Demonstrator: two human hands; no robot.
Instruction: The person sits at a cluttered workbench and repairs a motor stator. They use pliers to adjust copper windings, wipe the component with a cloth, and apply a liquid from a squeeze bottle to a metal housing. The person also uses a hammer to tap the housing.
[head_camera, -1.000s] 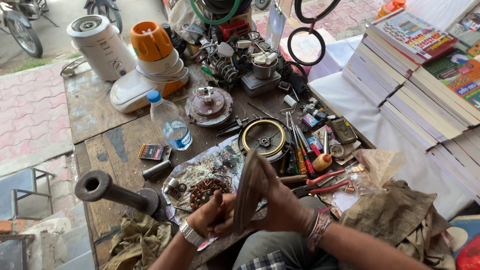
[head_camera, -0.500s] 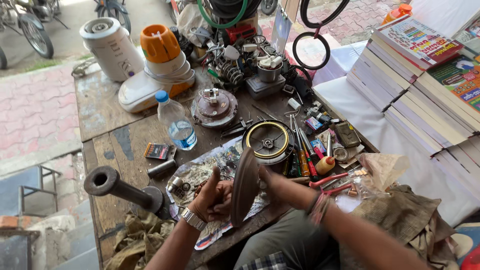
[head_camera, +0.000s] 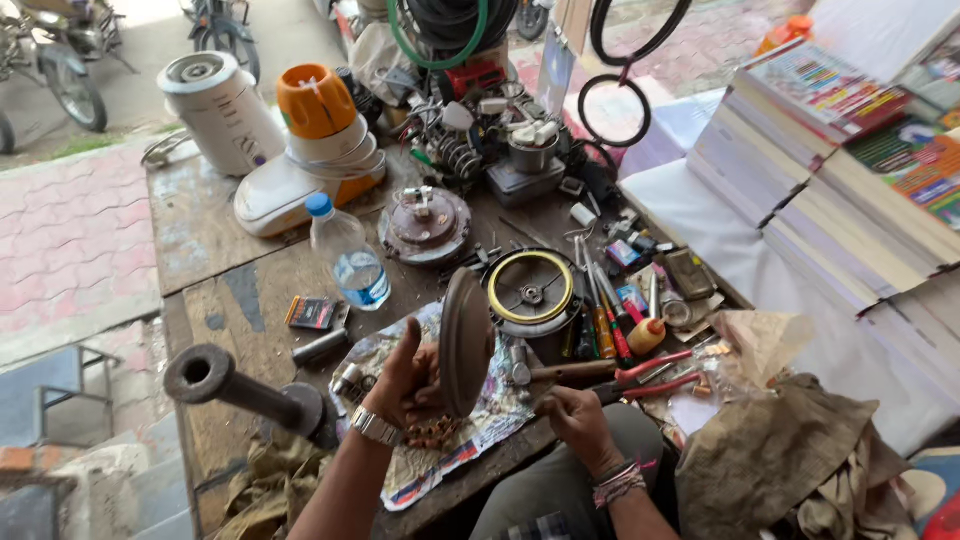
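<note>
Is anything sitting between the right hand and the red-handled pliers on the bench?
Nothing visible does. The right hand rests at the bench edge, and the red-handled pliers lie just beyond its fingers. The left hand holds the round plate off to the side.

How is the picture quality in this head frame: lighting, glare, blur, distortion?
Head view: even daylight with soft shadows on the workbench; sunlit pavement at top left is washed out; left hand and the round metal disc it holds are sharp, as is the right hand; wide lens bends the book stacks near the edge.
</note>
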